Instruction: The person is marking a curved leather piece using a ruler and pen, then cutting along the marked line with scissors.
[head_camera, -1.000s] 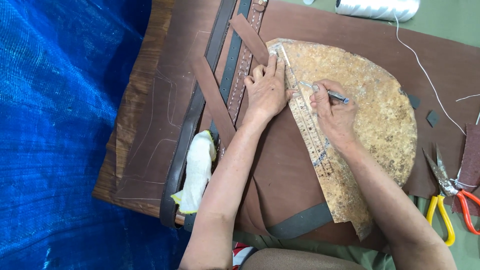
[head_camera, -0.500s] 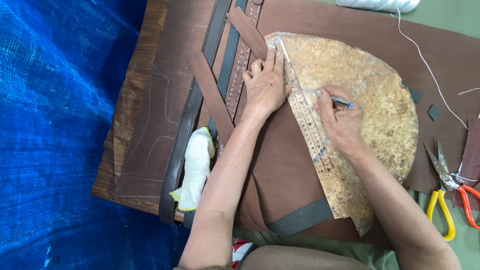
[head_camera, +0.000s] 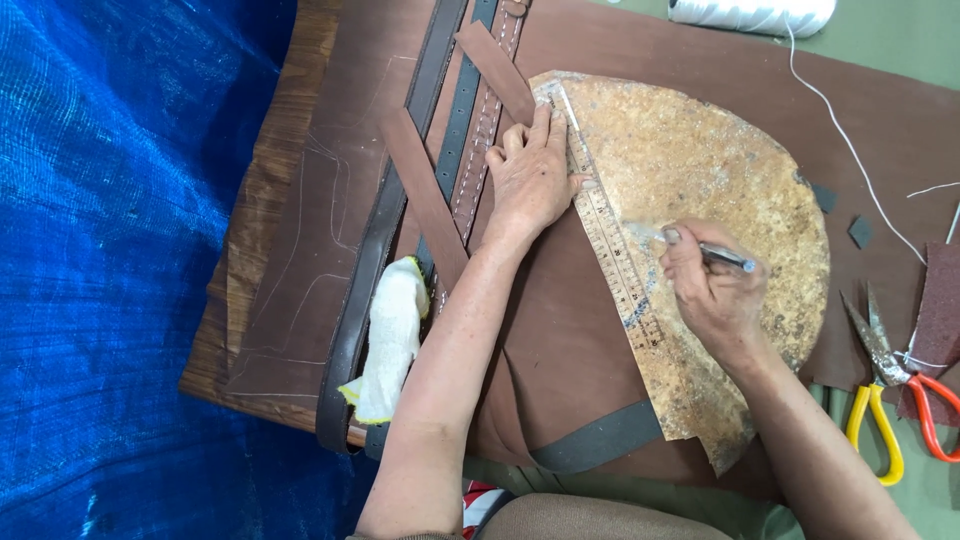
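Brown leather sheet (head_camera: 560, 340), one ruler (head_camera: 605, 225), two hands, one pen (head_camera: 715, 253)

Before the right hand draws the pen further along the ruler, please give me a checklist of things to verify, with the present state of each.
1. Left hand presses on the clear plastic ruler: ok, fingers spread at its upper end.
2. Right hand grips the metal pen: ok.
3. Pen tip meets the ruler edge: cannot tell, the fingers hide it.
4. Ruler lies flat on the mottled tan round sheet: ok.
5. Left fingers stay out of the line path: ok, they rest on the ruler's other side.
6. Loose brown leather strips stay off the ruler: ok, they lie to the left.
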